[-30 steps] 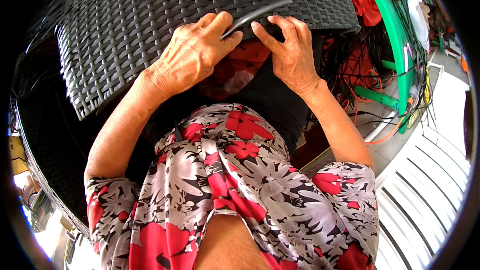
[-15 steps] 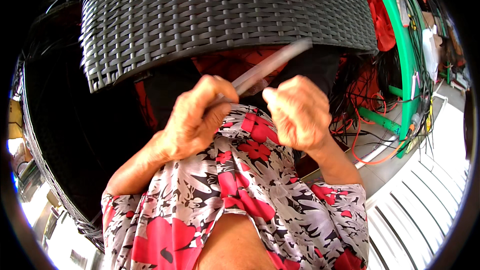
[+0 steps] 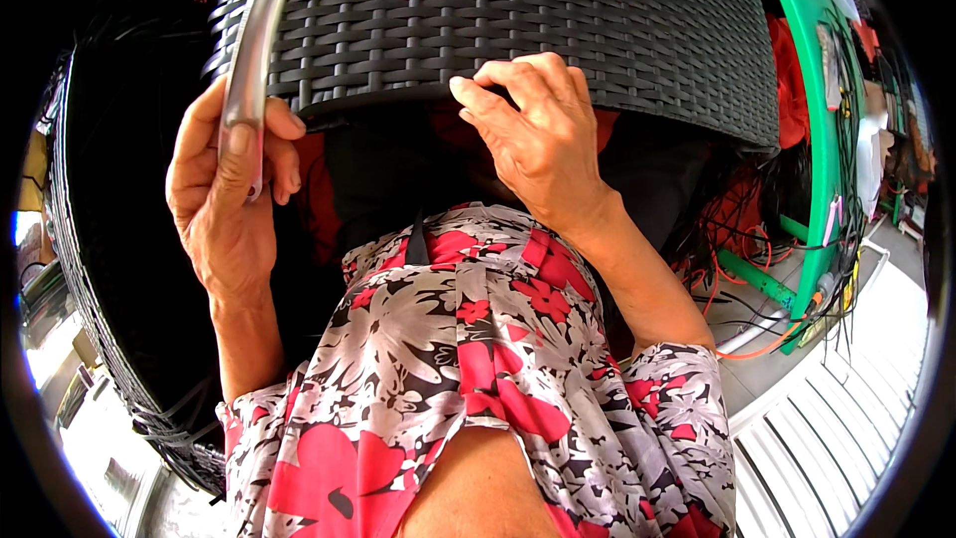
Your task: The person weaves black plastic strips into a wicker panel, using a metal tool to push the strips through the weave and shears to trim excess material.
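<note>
A black woven wicker panel [image 3: 518,15] curves across the upper middle, its lower edge facing me. Held upright in my left hand [image 3: 224,204] is a long, flat, shiny grey strip [image 3: 253,55] with a rounded lower end. My thumb presses along it, and its upper part crosses the panel's left side. My right hand [image 3: 546,139] is at the panel's lower edge, fingers curled and thumb against the forefinger. Whatever may be pinched there is too small to make out.
A green frame [image 3: 805,90] stands at the right, hung with dark strands and cords. An orange cord [image 3: 742,352] runs near its foot. White slatted panel [image 3: 817,438] lies lower right. Another dark woven piece [image 3: 85,269] curves along the left.
My left hand has moved left and up, turning the strip from a slant toward the right to nearly upright. My right hand has moved up and left to the panel's edge.
</note>
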Available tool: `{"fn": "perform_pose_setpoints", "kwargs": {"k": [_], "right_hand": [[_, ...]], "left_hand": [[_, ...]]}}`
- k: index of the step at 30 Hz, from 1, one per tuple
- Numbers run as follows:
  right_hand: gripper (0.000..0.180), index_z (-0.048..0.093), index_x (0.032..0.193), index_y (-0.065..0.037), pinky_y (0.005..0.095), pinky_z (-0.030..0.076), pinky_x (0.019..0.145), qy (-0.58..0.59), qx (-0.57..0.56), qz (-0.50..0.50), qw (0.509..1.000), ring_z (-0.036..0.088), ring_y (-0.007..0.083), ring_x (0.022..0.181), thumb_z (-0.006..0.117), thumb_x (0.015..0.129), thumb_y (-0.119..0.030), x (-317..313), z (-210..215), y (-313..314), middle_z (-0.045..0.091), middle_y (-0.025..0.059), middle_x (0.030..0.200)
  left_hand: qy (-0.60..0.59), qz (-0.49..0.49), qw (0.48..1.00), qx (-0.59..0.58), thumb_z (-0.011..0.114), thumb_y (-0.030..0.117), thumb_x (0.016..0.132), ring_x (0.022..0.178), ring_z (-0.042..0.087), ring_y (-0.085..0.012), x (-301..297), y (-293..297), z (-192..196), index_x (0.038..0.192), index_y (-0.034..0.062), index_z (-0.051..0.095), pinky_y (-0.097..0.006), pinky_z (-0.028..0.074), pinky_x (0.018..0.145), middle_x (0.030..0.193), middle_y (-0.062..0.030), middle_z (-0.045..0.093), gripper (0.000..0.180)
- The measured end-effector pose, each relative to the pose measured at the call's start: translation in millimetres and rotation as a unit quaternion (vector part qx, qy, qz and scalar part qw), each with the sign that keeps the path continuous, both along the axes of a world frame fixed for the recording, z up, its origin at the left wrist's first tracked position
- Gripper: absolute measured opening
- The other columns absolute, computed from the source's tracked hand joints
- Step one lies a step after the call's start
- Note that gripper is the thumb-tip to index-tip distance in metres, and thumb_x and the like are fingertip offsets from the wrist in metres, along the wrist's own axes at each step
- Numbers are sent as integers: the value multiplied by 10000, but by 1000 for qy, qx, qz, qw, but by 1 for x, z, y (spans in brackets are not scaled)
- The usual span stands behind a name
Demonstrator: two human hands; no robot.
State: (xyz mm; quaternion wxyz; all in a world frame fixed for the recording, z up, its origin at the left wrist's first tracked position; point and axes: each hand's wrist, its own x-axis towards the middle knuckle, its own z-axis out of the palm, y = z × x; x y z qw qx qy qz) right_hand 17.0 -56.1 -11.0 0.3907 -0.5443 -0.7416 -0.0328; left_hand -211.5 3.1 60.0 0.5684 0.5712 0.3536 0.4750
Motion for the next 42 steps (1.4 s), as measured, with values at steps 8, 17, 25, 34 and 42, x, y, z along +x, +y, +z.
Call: {"fn": "perform_pose_setpoints", "kwargs": {"k": [8, 17, 25, 34, 42], "right_hand": [[229, 528, 814, -80, 331, 354, 744, 1, -44, 5, 999, 514, 204, 839, 688, 667, -7, -27, 7, 22, 561, 10, 899], [187, 606, 1052, -17, 320, 485, 661, 644, -125, 137, 743, 518, 128, 641, 574, 897, -116, 36, 47, 19, 596, 69, 825], [164, 609, 1008, -11, 267, 436, 526, 691, -131, 148, 695, 468, 107, 517, 575, 904, -133, 56, 43, -7, 594, 76, 729], [239, 570, 1136, -13, 158, 346, 476, 599, -210, 32, 772, 420, 43, 533, 513, 906, -35, 55, 41, -21, 595, 62, 789], [256, 580, 1141, -3, 152, 348, 500, 559, -252, 7, 790, 396, 27, 539, 511, 896, -33, 52, 32, -24, 577, 30, 749]], "left_hand": [[73, 62, 994, 56, 515, 110, 919, 577, 473, -85, -26, -5, -5, 1211, -56, 511, -187, 352, 496, 862, -117, 620, 335], [189, 55, 980, 9, 545, 45, 890, 555, 434, -53, -52, -4, 8, 1187, -27, 563, -159, 309, 471, 846, -90, 617, 306], [281, -90, 955, -20, 619, 121, 863, 445, 406, -16, -30, -10, 22, 1068, 26, 658, -165, 300, 397, 623, -5, 587, 229], [284, -71, 956, -13, 565, 45, 881, 451, 402, -14, -10, -17, 23, 1068, 25, 657, -166, 305, 403, 605, 7, 563, 209], [300, -54, 952, -41, 539, 46, 890, 412, 367, -6, 2, -27, 32, 1075, 12, 651, -154, 267, 382, 604, -11, 567, 219]]}}
